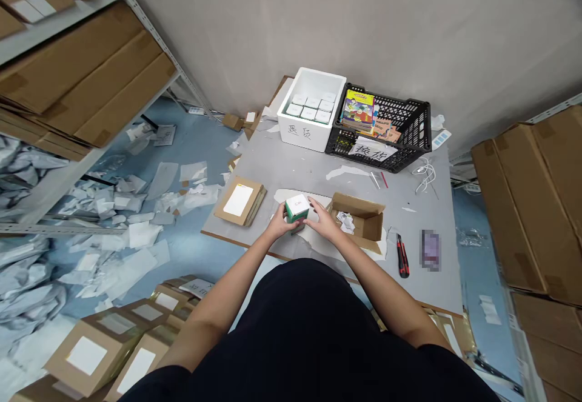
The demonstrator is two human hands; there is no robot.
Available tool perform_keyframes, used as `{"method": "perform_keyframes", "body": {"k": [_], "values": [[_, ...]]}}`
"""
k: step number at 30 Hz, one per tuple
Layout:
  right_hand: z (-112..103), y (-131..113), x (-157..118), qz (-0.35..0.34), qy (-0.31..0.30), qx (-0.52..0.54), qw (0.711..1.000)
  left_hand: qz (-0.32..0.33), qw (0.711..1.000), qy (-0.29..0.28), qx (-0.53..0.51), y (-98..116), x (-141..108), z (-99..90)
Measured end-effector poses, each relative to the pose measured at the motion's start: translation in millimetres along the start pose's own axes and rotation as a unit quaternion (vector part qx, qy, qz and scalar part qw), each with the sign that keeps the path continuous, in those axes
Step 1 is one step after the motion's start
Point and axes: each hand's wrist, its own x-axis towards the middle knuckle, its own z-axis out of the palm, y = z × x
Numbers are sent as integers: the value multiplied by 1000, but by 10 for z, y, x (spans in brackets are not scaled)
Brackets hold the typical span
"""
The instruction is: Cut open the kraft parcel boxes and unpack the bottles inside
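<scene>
Between my two hands, over the near part of the table, is a small green box with a white top (pixel 297 205). My left hand (pixel 280 223) grips its left side, with the thumb at the front. My right hand (pixel 322 220) holds it from the right, fingers on its side and thumb near the lower front. Just right of my right hand sits an open cardboard box (pixel 369 223) with crumpled paper (pixel 346 222) inside. A stack of flat cardboard mailers (pixel 248 208) with a white label lies to the left of my left hand.
At the table's back stand a white foam box (pixel 302 138) holding several small white-topped boxes and a black crate (pixel 409 147) with colourful booklets (pixel 358 111). A red-and-black utility knife (pixel 402 256) lies at right. Shelves with cartons (pixel 91 80) flank the table; paper scraps (pixel 136 268) litter the floor.
</scene>
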Motion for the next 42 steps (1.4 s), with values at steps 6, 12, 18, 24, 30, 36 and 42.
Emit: {"method": "perform_keyframes", "body": {"k": [6,12,18,24,30,36,42], "values": [[-340,-14,209,-82,-118,-148,978,9,996,-87,15,-74,88,135],[-333,47,287,-43,-142,-150,978,6,991,-122,62,-159,80,116],[-163,118,401,95,14,-18,995,-8,990,-122,65,-174,-8,81],[15,148,527,164,138,40,976,0,998,-42,42,67,-94,173],[-17,52,488,61,63,-266,960,-44,991,85,99,47,-80,214],[-58,-94,316,-112,-147,-342,921,-39,991,114,61,-81,-143,102],[30,-248,279,-125,-180,-437,872,-25,995,96,-22,-240,-154,128]]}}
